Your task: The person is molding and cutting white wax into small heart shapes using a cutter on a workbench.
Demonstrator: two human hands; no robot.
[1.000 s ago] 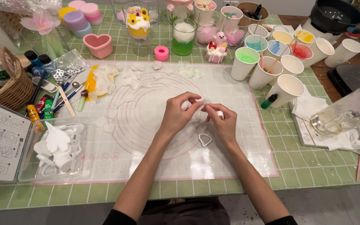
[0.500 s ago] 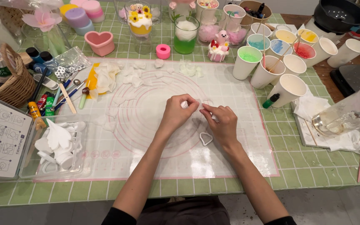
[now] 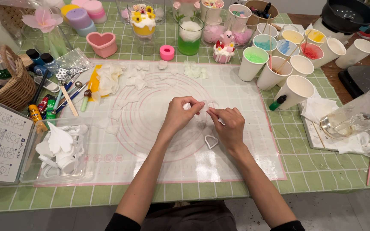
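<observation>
1. Tablecloth (image 3: 322, 171) in a green check covers the whole table, with everything else laid on top of it.
2. Mat (image 3: 159, 162), translucent with pink printed rings and a pink border, fills the middle of the table from the near edge to the far row of cups.
3. Clear tray (image 3: 80, 169) sits at the near left corner of the mat and holds white cutter shapes; a wicker basket (image 3: 11, 85) stands further left and farther back.
4. Paper cups (image 3: 298, 87) cluster at the far right of the mat, several with coloured fillings and sticks in them.
5. Left hand (image 3: 178, 115) rests over the middle of the mat, its thumb and fingertips pinched on one side of a small white piece (image 3: 202, 109).
6. Right hand (image 3: 230, 126) lies just to the right of it, its fingertips pinched on the other side of the same piece, so both hands meet at it.
7. The white piece itself is thin and pale, held just above the mat's rings between the two hands; its exact shape cannot be told.
8. A white outline cutter (image 3: 211, 141) with a pointed lower end lies on the mat, just near of the right hand and touching neither hand.
9. Loose white petal-like scraps (image 3: 138, 79) lie scattered on the far left part of the mat.
</observation>
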